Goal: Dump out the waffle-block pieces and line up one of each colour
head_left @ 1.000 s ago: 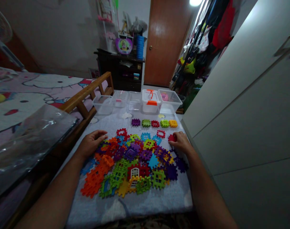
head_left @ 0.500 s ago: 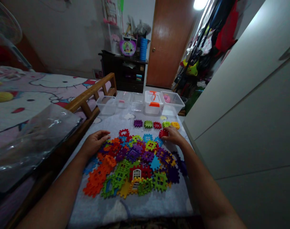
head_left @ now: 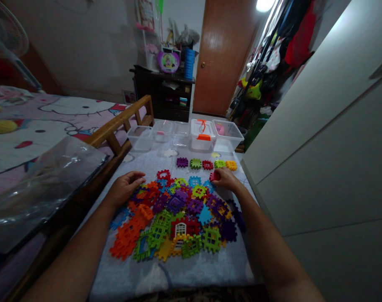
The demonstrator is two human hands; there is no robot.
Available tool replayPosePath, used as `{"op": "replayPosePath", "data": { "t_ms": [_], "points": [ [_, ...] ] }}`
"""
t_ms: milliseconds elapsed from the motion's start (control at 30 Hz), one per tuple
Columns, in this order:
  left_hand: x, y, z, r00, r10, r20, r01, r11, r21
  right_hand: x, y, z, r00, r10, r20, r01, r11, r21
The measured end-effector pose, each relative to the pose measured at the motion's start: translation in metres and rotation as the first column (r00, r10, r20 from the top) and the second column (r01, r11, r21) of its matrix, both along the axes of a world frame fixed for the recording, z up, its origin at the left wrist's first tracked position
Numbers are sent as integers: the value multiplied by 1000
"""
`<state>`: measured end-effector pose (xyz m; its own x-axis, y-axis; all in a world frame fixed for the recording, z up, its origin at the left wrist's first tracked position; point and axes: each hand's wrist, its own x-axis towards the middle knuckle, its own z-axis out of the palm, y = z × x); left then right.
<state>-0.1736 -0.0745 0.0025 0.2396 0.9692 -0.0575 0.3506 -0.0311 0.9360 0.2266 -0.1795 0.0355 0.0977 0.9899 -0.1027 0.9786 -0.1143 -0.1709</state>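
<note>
At the right rear of the pile, my right hand [head_left: 227, 179] is closed on a red notched building block [head_left: 213, 176], partly covered by the fingers. My left hand [head_left: 126, 185] rests by the pile's left rear edge, holding nothing, with a gap between thumb and fingers. Between my arms spreads a heap of interlocking blocks, among them orange pieces [head_left: 128, 237], a green window block [head_left: 211, 239], a purple block [head_left: 175, 203] and a light blue triangle [head_left: 205, 215]. Behind it stands a row of blocks: purple [head_left: 182, 162], green [head_left: 196, 163], red [head_left: 207, 165], lime [head_left: 219, 164] and yellow [head_left: 231, 165].
Along the table's far end stand clear plastic containers [head_left: 140, 142] and a lidded box with orange clips [head_left: 202, 142]. A wooden bed rail [head_left: 115, 121] borders the left side. A white cabinet [head_left: 304, 167] rises close on the right.
The red block in my right hand has turned and shifted slightly, so less of it shows. My left hand and the pile look the same.
</note>
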Motion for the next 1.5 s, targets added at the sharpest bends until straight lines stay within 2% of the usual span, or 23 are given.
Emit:
{"op": "replayPosePath", "data": {
  "t_ms": [267, 533, 800, 933, 1033, 1133, 1267, 1500],
  "points": [
    [1, -1, 3, 1000, -2, -20, 3, 1000, 21, 0, 0, 1, 1000, -11, 20, 12, 999, -40],
    [1, -1, 3, 1000, 6, -8, -6, 1000, -5, 3, 1, -3, 999, -38, 9, 38, 999, 5],
    [-1, 2, -2, 1000, -5, -16, 5, 1000, 11, 3, 1, -5, 999, -5, 41, 4, 1000, 29],
    [-3, 2, -4, 1000, -15, -12, 15, 1000, 6, 5, 8, 4, 998, -1, 61, -7, 992, 124],
    [-3, 2, -4, 1000, -9, -14, 9, 1000, 1, 4, 24, 18, 995, 9, 96, -25, 986, 166],
    [-2, 1, -3, 1000, -7, -15, 7, 1000, 1, 1, 46, 27, 993, 27, 116, -42, 991, 129],
    [-2, 1, -2, 1000, 1, -15, -1, 1000, 6, -1, 68, 28, 988, 40, 147, -41, 999, 0],
    [-2, 1, -1, 1000, 3, 11, -3, 1000, -16, 2, 77, 21, 985, 56, 161, -51, 998, -39]
  ]
}}
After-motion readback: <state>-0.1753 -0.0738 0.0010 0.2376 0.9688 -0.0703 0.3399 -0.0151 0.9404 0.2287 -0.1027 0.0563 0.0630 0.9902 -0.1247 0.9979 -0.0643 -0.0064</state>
